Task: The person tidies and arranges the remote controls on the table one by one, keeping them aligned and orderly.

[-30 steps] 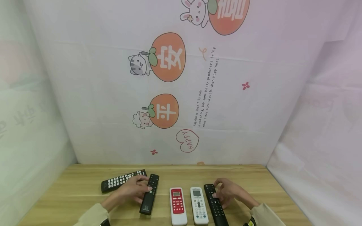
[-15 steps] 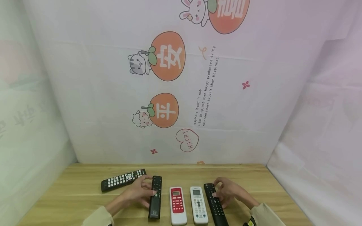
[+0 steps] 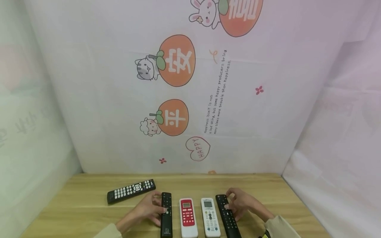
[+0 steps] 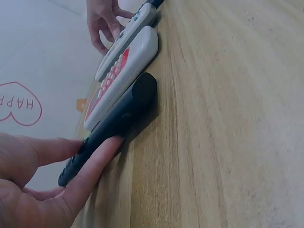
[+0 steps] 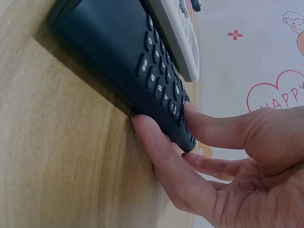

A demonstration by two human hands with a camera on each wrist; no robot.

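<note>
My left hand [image 3: 146,207] grips a slim black remote control [image 3: 166,224] from its left side, thumb on the button face. In the left wrist view that remote [image 4: 118,111] is close to the wood, with fingers along its side. My right hand [image 3: 240,202] pinches another black remote control [image 3: 230,220] near its far end. The right wrist view shows the thumb on that remote's buttons [image 5: 159,78] and a finger against its edge. Between these two lie a red-and-white remote [image 3: 188,219] and a white remote [image 3: 210,219], side by side.
A black remote with white buttons [image 3: 131,191] lies slanted at the back left of the wooden table [image 3: 74,215]. Behind the table rises a white printed cloth [image 3: 238,142], with cloth at both sides too.
My left hand has moved right and nearer with its black remote, which has turned from slanted to nearly straight beside the red-and-white one. The right hand keeps its hold in place.
</note>
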